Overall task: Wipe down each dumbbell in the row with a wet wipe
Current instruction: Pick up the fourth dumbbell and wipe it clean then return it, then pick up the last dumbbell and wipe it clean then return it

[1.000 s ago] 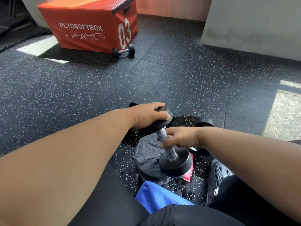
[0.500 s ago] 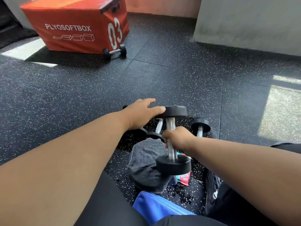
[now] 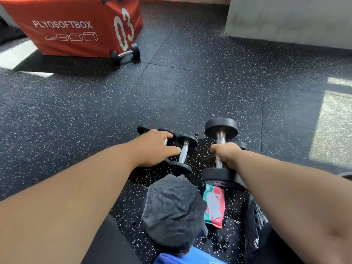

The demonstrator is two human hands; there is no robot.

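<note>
Fingers of our right hand (image 3: 225, 153) wrap chrome handle of large dumbbell (image 3: 221, 149); round black rubber heads, near head low over floor, just beyond wet-wipe pack (image 3: 213, 205). Our left hand (image 3: 155, 147) spread, fingers nearly straight, resting over small dumbbell (image 3: 163, 139), fingertips touching chrome handle of middle dumbbell (image 3: 182, 152) left of large dumbbell. Dark grey crumpled towel (image 3: 173, 212) near side of middle dumbbell. Speckled black rubber floor (image 3: 190, 92). Orange padded plyo box (image 3: 76, 25) far beyond, another dumbbell (image 3: 125, 53) against it.
</note>
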